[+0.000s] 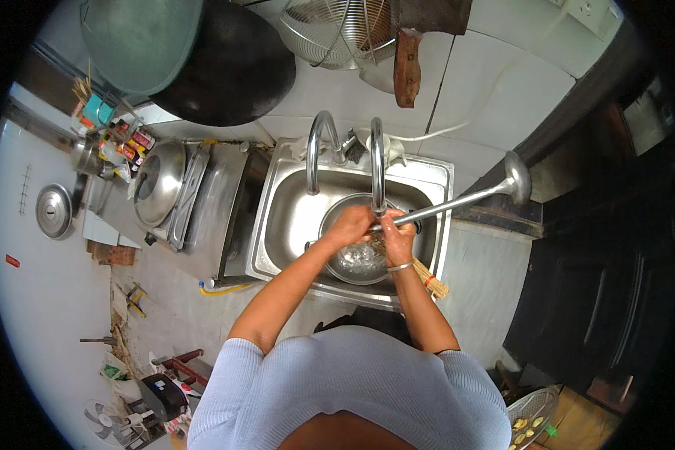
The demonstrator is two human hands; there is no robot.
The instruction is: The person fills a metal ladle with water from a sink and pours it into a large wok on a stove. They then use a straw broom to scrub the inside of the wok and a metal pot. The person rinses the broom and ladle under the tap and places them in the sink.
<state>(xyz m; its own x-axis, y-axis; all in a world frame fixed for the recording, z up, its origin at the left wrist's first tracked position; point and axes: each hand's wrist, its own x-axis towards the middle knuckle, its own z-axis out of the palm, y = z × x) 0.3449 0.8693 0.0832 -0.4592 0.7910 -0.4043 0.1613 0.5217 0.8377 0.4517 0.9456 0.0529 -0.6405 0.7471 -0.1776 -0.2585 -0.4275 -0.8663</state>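
Note:
Both hands meet under the right-hand faucet spout [379, 161], above a round metal pan [337, 262] in the sink. My left hand [349, 227] is closed at the handle end of a long metal ladle [457, 202]. My right hand [399, 241], with a bangle at its wrist, is closed around the same handle. The ladle's bowl sticks out to the right, past the sink's edge. Beneath my right wrist runs a bundled bamboo brush [431, 280] with a red band. Its inner part is hidden by the hand. Water ripples in the pan.
The steel sink [259, 251] surrounds the pan; a second spout [313, 161] stands left. Further left are a steel counter [214, 214] and a domed lid [160, 184]. A black wok [229, 67], a wire strainer [326, 30] and a wooden-handled cleaver [407, 67] hang behind. A black cabinet [577, 277] stands right.

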